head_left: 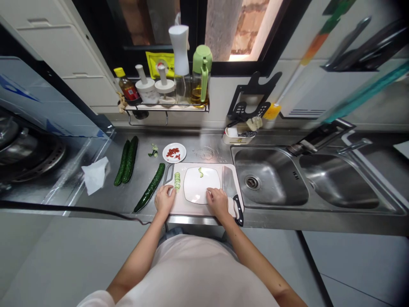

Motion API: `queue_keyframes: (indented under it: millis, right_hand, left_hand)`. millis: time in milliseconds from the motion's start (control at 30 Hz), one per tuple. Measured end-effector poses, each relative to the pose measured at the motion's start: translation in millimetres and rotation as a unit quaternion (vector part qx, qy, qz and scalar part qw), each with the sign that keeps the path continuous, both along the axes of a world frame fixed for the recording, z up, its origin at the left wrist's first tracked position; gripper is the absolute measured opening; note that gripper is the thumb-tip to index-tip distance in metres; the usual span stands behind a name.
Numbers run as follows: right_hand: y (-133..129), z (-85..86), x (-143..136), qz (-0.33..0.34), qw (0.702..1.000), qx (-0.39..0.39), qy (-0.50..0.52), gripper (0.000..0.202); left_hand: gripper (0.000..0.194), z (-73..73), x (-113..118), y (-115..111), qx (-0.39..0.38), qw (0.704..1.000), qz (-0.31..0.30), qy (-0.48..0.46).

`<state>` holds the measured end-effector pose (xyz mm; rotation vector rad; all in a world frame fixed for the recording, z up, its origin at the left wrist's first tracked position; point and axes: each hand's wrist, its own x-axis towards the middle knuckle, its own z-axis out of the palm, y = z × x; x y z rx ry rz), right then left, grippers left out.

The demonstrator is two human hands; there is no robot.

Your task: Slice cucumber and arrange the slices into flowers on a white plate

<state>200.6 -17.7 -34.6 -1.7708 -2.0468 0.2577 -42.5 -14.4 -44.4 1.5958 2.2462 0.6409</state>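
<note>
While the stove (28,157) fills the far left, a crumpled tissue (95,174) lies at its edge and two cucumbers (127,160) lie side by side on the steel counter (204,149), with a third cucumber (150,187) slanting toward the board (191,207). The left hand (164,199) rests at the board's left edge, fingers loosely curled just below a row of cucumber slices (177,181); whether it pinches one I cannot tell. The slices look thin, wet and floppy, so they probably slip and are best lifted flat by their rims. A white plate (200,187) sits on the board with one slice (200,172) on it; it is likely stiff, smooth and breakable, easiest taken by the rim. The right hand (217,200) lies spread on the plate's near right corner, holding nothing. Just beside it lies a cleaver (230,187), blade away, handle overhanging the counter's front edge. Behind the board, a small dish (174,152) holds red bits. Rightward the sink (268,179) drops off right beside the board, so open room lies mainly behind and left.
</note>
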Motion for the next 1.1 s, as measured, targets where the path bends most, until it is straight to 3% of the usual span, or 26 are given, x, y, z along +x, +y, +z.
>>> queue_keyframes:
  millis: [333, 833, 967, 1100]
  right_hand:
    - [0.3, 1.4, 0.4, 0.006, 1.000, -0.004, -0.001, 0.031]
    - [-2.3, 6.6, -2.3, 0.009, 1.000, -0.006, 0.005, 0.030]
    - [-3.2, 8.5, -3.4, 0.009, 1.000, -0.010, 0.012, 0.030]
    - [-2.3, 13.0, -3.6, 0.009, 0.999, -0.013, 0.048, 0.030]
  left_hand:
    - [0.032, 5.1, 9.2, -3.5, -0.062, 0.997, 0.014, 0.052]
    - [0.020, 4.7, 16.0, -4.0, -0.061, 0.997, 0.023, 0.029]
    - [0.014, 0.8, 16.1, -4.9, -0.042, 0.998, 0.043, -0.034]
    - [0.018, 0.0, 15.2, -0.3, 0.000, 0.974, 0.076, -0.213]
